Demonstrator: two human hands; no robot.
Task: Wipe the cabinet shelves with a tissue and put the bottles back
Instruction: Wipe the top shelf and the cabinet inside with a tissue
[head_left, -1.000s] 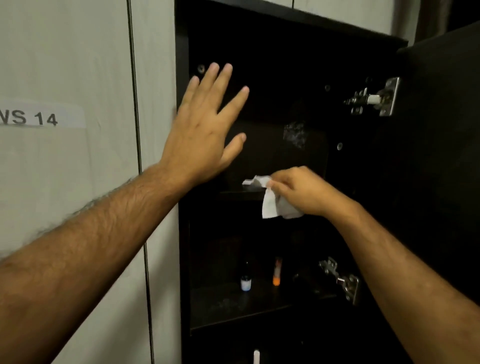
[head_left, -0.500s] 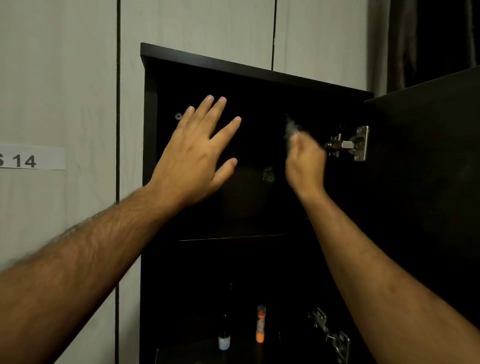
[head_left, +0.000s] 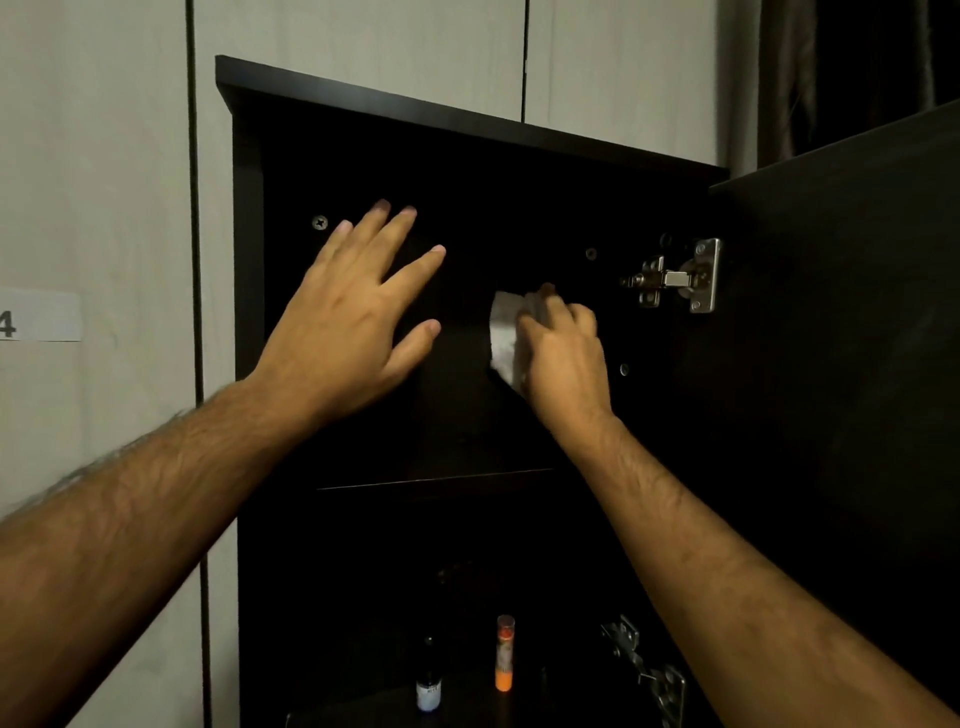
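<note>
A dark cabinet (head_left: 249, 291) stands open in front of me. Inside its top compartment my right hand (head_left: 563, 358) holds a crumpled white tissue (head_left: 504, 338) near the back wall. My left hand (head_left: 353, 322) is raised at the compartment's left side with its fingers spread and straight, holding nothing. The upper shelf edge (head_left: 431, 480) runs below both hands. On the lower shelf stand a small dark bottle with a white label (head_left: 428, 680) and a slim tube with an orange base (head_left: 504, 652).
The cabinet door (head_left: 852, 364) hangs open on the right, on a metal hinge (head_left: 675, 280). A second hinge (head_left: 644, 670) sits lower down. Pale wall panels (head_left: 98, 156) lie to the left, with a paper label (head_left: 39, 317).
My right hand rose with the tissue from the shelf edge into the top compartment, then came down a little to mid-height. My view tilted upward. The left hand stayed spread.
</note>
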